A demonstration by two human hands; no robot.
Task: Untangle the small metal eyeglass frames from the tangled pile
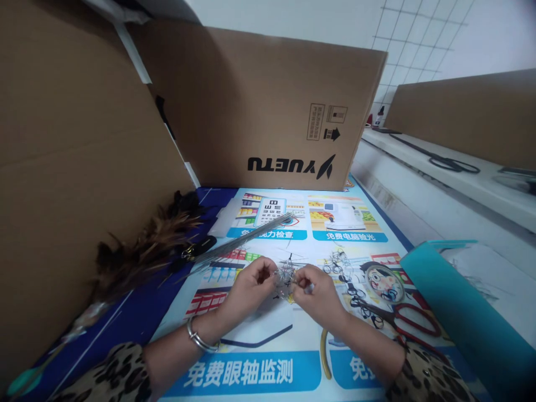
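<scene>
Over the middle of the printed mat, my left hand (251,287) and my right hand (320,296) meet at a small silvery, wiry piece (285,282) with clear bits. Both hands pinch it with thumb and bent fingers, one from each side. Its exact kind is too fine to make out. Just behind my left hand lies a slanting bundle of thin metal wires (251,233). Right of my right hand are several small looped black and silver pieces (354,287), a round clear dish (385,283) and red-handled scissors (419,319).
Large cardboard panels (268,111) stand behind and at the left. Brown feathers (154,240) and a black-handled item (201,247) lie on the left. A teal box (452,312) sits at the right, below a white ledge (444,151) holding black scissors (448,163). A yellow curved strip (325,354) lies in front.
</scene>
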